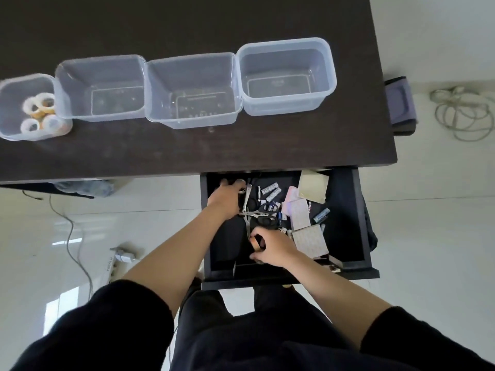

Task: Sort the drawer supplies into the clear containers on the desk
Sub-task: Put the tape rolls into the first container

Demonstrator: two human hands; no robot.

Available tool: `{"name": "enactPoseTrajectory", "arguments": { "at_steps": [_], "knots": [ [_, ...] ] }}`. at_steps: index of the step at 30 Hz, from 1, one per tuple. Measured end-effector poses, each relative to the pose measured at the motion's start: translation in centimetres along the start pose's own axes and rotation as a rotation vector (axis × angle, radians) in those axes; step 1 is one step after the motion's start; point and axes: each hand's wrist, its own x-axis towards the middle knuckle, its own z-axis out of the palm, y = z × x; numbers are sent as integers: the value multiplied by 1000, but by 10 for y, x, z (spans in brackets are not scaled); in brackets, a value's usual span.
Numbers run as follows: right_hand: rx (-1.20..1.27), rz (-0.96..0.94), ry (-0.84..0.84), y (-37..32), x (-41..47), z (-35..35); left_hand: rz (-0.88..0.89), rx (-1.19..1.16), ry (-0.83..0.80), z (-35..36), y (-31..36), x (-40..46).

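Note:
The dark drawer [348,218] stands pulled out below the desk edge, full of scissors [263,210], batteries [272,192], sticky note pads [312,238] and small bits. My right hand [273,250] is in the drawer's near part, fingers closed round a roll of tape [257,241]. At the drawer's far left corner my left hand [227,195] curls over something small and hidden. Four clear containers line the desk; the leftmost one [16,129] holds several tape rolls [40,103], the other three [101,89] [192,89] [286,76] hold nothing.
The dark desk top [187,151] runs across the upper view. White floor lies below, with a cable [72,236] and a power strip [120,257] at left and a coiled cord [460,113] at right. My dark-clothed lap fills the bottom.

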Motion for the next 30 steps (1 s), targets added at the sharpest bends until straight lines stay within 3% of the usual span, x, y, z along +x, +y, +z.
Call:
{"name": "enactPoseTrajectory", "arguments": {
  "at_steps": [10, 21, 30],
  "knots": [
    [-50, 79, 69, 12, -2, 6, 27, 71, 28, 6, -1, -6],
    [203, 68, 251, 25, -14, -10, 27, -33, 102, 4, 4, -31],
    [319, -9, 410, -6, -25, -21, 47, -116, 278, -5, 5, -64]
  ]
}}
